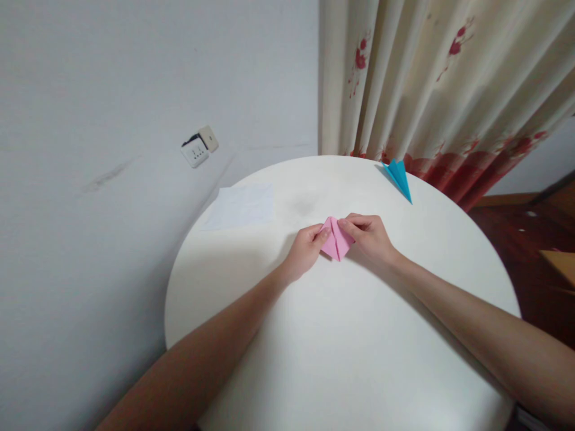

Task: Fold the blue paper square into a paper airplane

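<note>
A small piece of folded pink paper (338, 242) is held over the middle of the table, with a crease running down its centre. My left hand (306, 248) pinches its left side, thumb on top. On the other side, my right hand (369, 233) grips the upper right edge between thumb and fingers. The fingers beneath the paper are partly hidden. Farther back on the right, near the table's rim, lies a blue paper plane (399, 178), apart from both hands.
The round white table (341, 347) stands against a pale wall (112, 78). A white sheet of paper (242, 206) lies at the back left. A wall socket (196, 152) is behind it, and a floral curtain (404, 78) hangs behind the far right edge.
</note>
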Tool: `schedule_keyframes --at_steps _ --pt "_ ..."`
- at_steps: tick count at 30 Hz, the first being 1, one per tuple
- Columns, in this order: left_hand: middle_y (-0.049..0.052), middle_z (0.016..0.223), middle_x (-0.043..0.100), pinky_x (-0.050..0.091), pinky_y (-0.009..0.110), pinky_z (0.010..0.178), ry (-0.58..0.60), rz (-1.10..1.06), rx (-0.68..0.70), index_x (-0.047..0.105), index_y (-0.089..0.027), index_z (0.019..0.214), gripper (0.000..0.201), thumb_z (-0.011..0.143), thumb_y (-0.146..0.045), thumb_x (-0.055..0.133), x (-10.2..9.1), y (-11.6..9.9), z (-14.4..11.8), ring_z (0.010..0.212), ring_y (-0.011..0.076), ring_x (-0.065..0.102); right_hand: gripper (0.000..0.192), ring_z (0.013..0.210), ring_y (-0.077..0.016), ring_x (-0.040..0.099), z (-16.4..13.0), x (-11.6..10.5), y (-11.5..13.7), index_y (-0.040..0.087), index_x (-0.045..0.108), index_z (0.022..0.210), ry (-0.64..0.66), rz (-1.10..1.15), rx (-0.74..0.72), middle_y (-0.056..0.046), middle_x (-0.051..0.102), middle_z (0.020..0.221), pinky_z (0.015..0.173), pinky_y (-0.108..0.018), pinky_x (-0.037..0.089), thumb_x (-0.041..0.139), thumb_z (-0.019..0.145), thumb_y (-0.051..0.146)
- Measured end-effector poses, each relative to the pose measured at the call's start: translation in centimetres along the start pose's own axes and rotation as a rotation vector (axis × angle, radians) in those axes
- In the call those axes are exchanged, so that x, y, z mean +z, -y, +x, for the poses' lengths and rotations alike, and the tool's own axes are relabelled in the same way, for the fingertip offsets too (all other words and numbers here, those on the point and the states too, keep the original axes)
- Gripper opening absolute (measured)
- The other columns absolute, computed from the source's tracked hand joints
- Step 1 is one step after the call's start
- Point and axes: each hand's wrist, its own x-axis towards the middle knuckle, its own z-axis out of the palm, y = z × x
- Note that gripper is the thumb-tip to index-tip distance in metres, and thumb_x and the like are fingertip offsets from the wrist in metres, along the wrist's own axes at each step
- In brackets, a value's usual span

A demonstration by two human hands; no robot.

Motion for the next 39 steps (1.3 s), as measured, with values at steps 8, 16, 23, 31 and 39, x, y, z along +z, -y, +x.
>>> schedule_keyframes --at_steps 8,16,23,31,39 --pt "0.002 0.068 0.058 0.035 0.026 0.057 -0.012 -0.082 0.019 0.066 -0.017 0.077 0.053 0.084 -0.069 0.063 0.3 0.2 0.0 0.061 0.0145 0.046 0.027 0.066 -0.0171 0.056 -0.1 0.1 0.2 0.02 0.078 0.07 -0.007 -0.033 -0.018 -0.004 0.066 0.072 0.059 -0.032 0.042 0.075 0.082 0.044" --pt "0.0 0.063 0.054 0.034 0.024 0.053 0.005 -0.055 0.033 0.065 -0.015 0.074 0.055 0.086 -0.069 0.061 0.4 -0.2 0.0 0.057 0.0123 0.045 0.024 0.065 -0.0157 0.055 -0.3 0.2 0.4 0.02 0.078 0.07 -0.024 -0.044 -0.057 -0.003 0.066 0.07 0.057 -0.031 0.04 0.076 0.082 0.04" --pt "-0.002 0.056 0.051 0.029 0.022 0.048 -0.035 -0.013 -0.045 0.065 -0.014 0.062 0.049 0.078 -0.059 0.075 0.3 -0.4 -0.4 0.053 0.01 0.043 0.033 0.064 -0.0155 0.053 -0.4 0.5 -0.1 0.019 0.076 0.07 -0.003 -0.011 -0.003 -0.003 0.064 0.071 0.057 -0.03 0.038 0.078 0.079 0.05" --pt "0.002 0.064 0.063 0.041 0.024 0.053 -0.248 -0.244 -0.098 0.074 -0.013 0.074 0.038 0.077 -0.051 0.078 0.1 0.2 0.0 0.057 0.0125 0.053 0.059 0.059 -0.014 0.048 -0.5 0.8 0.0 0.018 0.062 0.061 0.062 0.052 0.183 -0.002 0.057 0.061 0.057 -0.029 0.037 0.06 0.084 0.071" --pt "0.002 0.07 0.067 0.045 0.026 0.063 -0.25 -0.321 -0.1 0.074 -0.012 0.079 0.037 0.077 -0.049 0.08 0.3 0.2 -0.1 0.062 0.013 0.058 0.048 0.055 -0.0101 0.037 -0.6 0.8 0.0 0.016 0.061 0.06 0.097 -0.04 0.246 0.003 0.049 0.058 0.051 -0.026 0.025 0.074 0.073 0.061"
